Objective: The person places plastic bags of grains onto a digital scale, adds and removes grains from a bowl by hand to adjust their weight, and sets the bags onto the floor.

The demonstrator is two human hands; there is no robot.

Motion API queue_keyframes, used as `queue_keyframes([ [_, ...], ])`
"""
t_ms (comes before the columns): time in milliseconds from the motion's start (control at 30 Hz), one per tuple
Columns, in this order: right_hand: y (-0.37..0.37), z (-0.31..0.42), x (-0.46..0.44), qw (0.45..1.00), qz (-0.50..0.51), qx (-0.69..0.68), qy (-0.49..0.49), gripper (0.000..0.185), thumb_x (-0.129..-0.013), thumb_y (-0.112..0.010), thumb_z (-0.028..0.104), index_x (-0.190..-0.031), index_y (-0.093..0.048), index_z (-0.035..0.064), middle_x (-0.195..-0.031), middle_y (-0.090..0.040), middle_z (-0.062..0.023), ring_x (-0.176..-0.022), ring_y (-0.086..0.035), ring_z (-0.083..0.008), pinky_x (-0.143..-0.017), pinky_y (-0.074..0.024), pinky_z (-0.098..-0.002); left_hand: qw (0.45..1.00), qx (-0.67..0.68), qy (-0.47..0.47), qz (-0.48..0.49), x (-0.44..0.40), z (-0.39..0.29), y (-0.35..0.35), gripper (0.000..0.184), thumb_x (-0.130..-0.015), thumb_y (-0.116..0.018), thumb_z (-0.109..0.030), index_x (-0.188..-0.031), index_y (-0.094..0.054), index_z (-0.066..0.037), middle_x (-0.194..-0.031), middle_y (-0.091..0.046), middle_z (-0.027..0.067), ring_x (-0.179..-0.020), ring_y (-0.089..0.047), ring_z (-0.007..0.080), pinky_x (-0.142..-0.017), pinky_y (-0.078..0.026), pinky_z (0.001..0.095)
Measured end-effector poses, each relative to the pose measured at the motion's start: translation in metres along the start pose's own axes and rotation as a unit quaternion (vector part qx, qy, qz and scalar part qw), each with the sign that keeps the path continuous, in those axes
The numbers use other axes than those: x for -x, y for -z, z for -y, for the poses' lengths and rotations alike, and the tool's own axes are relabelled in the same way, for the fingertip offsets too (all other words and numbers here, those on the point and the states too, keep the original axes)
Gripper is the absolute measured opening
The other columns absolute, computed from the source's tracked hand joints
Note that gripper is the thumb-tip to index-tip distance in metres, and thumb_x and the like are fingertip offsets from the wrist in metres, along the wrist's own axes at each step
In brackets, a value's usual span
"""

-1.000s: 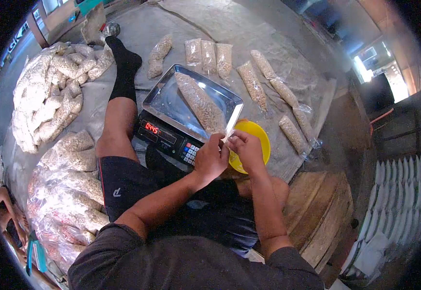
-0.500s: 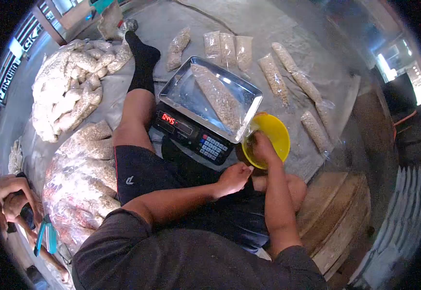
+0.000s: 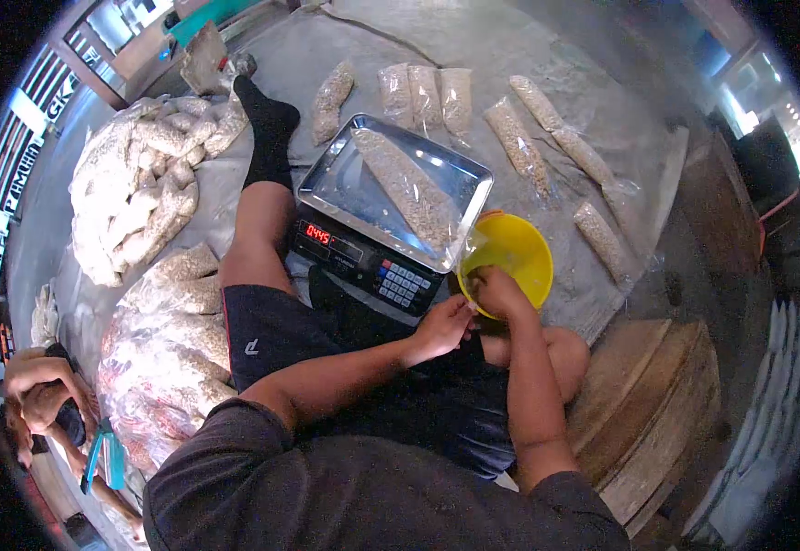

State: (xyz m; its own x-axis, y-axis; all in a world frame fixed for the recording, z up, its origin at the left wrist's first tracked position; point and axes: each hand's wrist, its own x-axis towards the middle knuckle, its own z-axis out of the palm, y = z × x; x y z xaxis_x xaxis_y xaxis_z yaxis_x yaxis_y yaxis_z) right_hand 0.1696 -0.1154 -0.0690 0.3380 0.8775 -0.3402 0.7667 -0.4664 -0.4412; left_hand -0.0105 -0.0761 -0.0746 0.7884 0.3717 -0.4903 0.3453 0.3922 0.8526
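A clear bag of pale grains lies slantwise on the steel tray of a digital scale, whose red display reads 0.445. Just below the scale, my left hand is closed, its fingertips pinching something small and pale that I cannot make out. My right hand reaches over the near rim of a yellow bowl, fingers curled together and close to the left fingertips. Whatever the right fingers hold is hidden. Neither hand touches the bag.
Several filled bags lie beyond and right of the scale. Two big heaps of bags, one upper and one lower, are at the left. A wooden block stands at the right. Another person bends over at far left.
Both hands have left the neck of the bag on the tray. The right hand went into the yellow bowl, then drew back toward the left hand at its near rim.
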Motion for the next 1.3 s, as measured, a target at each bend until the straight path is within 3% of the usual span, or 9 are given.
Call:
queue_keyframes([
  [167,0.008,0.013,0.003,0.995,0.070,-0.071,-0.023,0.032,-0.095,-0.058,0.027,-0.111,-0.070,0.0020,-0.111,-0.068,-0.0251,-0.102,-0.066,-0.0409,-0.090,-0.0513,-0.0466,1.000,0.022,-0.006,0.006,0.003,-0.002,0.002,0.031,-0.105,-0.047,-0.039,-0.107,-0.058,-0.010,-0.080,-0.061,0.0006,-0.066,-0.059,0.0109,-0.050,-0.049,0.0265],
  [567,0.017,0.009,0.004,0.991,0.075,-0.102,-0.044,0.028,-0.084,-0.071,0.018,-0.105,-0.071,0.0006,-0.100,-0.073,-0.0200,-0.090,-0.070,-0.0352,-0.083,-0.0543,-0.0404,0.995,-0.098,0.017,0.011,0.005,-0.011,0.006,0.029,-0.106,-0.046,-0.035,-0.108,-0.061,-0.009,-0.085,-0.064,0.0030,-0.069,-0.063,0.0179,-0.055,-0.053,0.0341],
  [667,0.012,-0.006,0.001,0.995,-0.062,-0.071,-0.018,0.026,-0.084,-0.071,0.019,-0.101,-0.071,-0.0004,-0.096,-0.073,-0.0204,-0.086,-0.071,-0.0351,-0.081,-0.0546,-0.0410,0.837,-0.416,-0.343,-0.098,0.025,-0.029,0.018,0.019,-0.099,-0.056,-0.026,-0.102,-0.063,-0.008,-0.077,-0.064,0.0090,-0.065,-0.064,0.0258,-0.056,-0.053,0.0402],
  [700,0.016,-0.008,0.002,0.990,-0.101,-0.091,-0.043,0.027,-0.084,-0.072,0.020,-0.102,-0.071,0.0000,-0.096,-0.072,-0.0208,-0.087,-0.071,-0.0349,-0.081,-0.0544,-0.0413,0.831,-0.399,-0.368,-0.124,0.040,-0.052,0.023,0.030,-0.091,-0.063,-0.023,-0.115,-0.063,-0.006,-0.092,-0.066,0.0142,-0.085,-0.067,0.0342,-0.073,-0.054,0.0455],
  [767,0.016,-0.021,-0.001,0.983,-0.162,-0.065,-0.063,0.030,-0.083,-0.073,0.023,-0.105,-0.071,0.0026,-0.098,-0.072,-0.0199,-0.090,-0.070,-0.0359,-0.083,-0.0540,-0.0434,0.690,-0.537,-0.439,-0.208,0.036,-0.081,0.036,0.047,-0.086,-0.065,-0.024,-0.126,-0.057,-0.001,-0.115,-0.062,0.0161,-0.116,-0.058,0.0372,-0.095,-0.047,0.0468],
  [967,0.031,-0.010,0.001,0.969,-0.217,-0.090,-0.079,0.038,-0.082,-0.078,0.029,-0.109,-0.069,0.0029,-0.095,-0.071,-0.0174,-0.089,-0.069,-0.0321,-0.082,-0.0533,-0.0401,0.593,-0.594,-0.447,-0.310,0.007,-0.100,0.046,0.044,-0.082,-0.059,-0.016,-0.122,-0.059,0.001,-0.121,-0.058,0.0159,-0.129,-0.045,0.0350,-0.109,-0.035,0.0448],
  [1100,0.029,-0.009,0.004,0.965,-0.220,-0.114,-0.089,0.038,-0.083,-0.078,0.028,-0.109,-0.069,0.0008,-0.095,-0.070,-0.0166,-0.088,-0.067,-0.0299,-0.083,-0.0525,-0.0387,0.629,-0.569,-0.474,-0.237,-0.004,-0.090,0.061,0.027,-0.077,-0.061,-0.019,-0.095,-0.067,0.000,-0.118,-0.058,0.0173,-0.122,-0.051,0.0332,-0.107,-0.037,0.0450],
  [1267,-0.001,-0.072,-0.028,0.953,-0.247,-0.173,0.039,0.042,-0.087,-0.076,0.028,-0.115,-0.066,-0.0008,-0.111,-0.070,-0.0166,-0.098,-0.067,-0.0292,-0.090,-0.0517,-0.0399,0.716,-0.524,-0.414,-0.202,0.003,-0.097,0.074,0.041,-0.075,-0.068,-0.025,-0.108,-0.065,-0.001,-0.128,-0.058,0.0165,-0.128,-0.049,0.0317,-0.108,-0.037,0.0473],
  [1300,0.004,-0.058,-0.023,0.956,-0.223,-0.185,0.040,0.042,-0.088,-0.075,0.027,-0.116,-0.065,-0.0021,-0.112,-0.069,-0.0166,-0.099,-0.066,-0.0284,-0.090,-0.0514,-0.0399,0.679,-0.551,-0.442,-0.201,-0.011,-0.086,0.082,0.040,-0.075,-0.069,-0.024,-0.108,-0.066,-0.001,-0.127,-0.059,0.0166,-0.129,-0.049,0.0315,-0.108,-0.038,0.0469],
])
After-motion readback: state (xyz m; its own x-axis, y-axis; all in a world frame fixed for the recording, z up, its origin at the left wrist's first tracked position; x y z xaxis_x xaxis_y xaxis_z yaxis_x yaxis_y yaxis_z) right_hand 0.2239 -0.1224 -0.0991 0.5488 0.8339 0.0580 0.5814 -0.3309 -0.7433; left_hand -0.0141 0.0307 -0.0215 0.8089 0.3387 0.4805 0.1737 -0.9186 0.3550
